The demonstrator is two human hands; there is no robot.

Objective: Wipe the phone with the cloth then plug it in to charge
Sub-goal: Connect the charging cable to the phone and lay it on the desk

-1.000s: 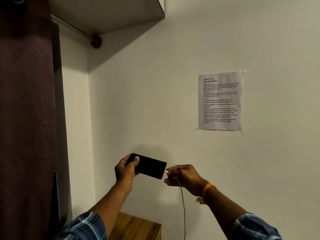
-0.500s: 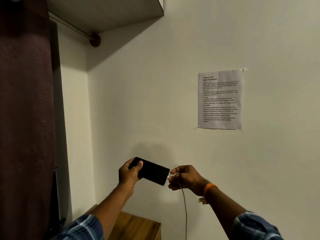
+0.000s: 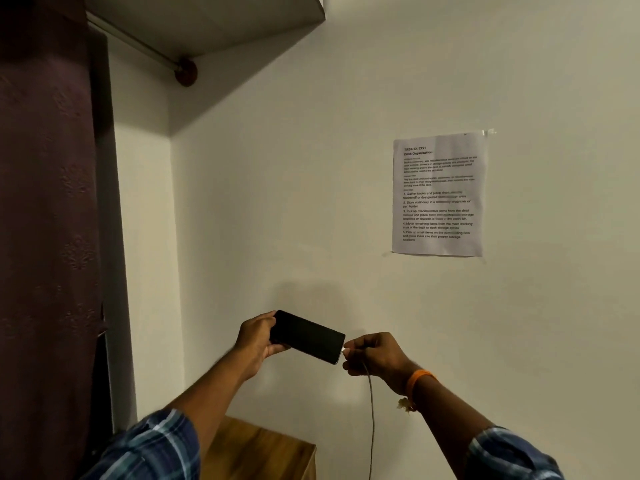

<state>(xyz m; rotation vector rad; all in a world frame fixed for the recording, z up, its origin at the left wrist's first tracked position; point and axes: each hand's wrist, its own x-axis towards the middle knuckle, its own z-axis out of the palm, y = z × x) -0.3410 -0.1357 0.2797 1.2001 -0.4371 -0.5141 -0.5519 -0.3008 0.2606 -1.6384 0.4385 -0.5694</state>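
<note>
Left hand (image 3: 256,344) gripping phone (image 3: 306,336), right hand (image 3: 375,353) pinching cable (image 3: 371,410) plug at its end

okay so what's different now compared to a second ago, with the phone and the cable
Little changed. Both hands sank slightly in view, and the right hand brought the cable plug right up to the end of the phone; whether it is seated cannot be told. The left hand still grips the phone's other end, its screen dark. The paper stays on the wall.

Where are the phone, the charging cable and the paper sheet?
phone (image 3: 306,336): head view, middle of dark screen.
charging cable (image 3: 372,410): head view, hanging part.
paper sheet (image 3: 438,195): head view, printed middle.
</note>
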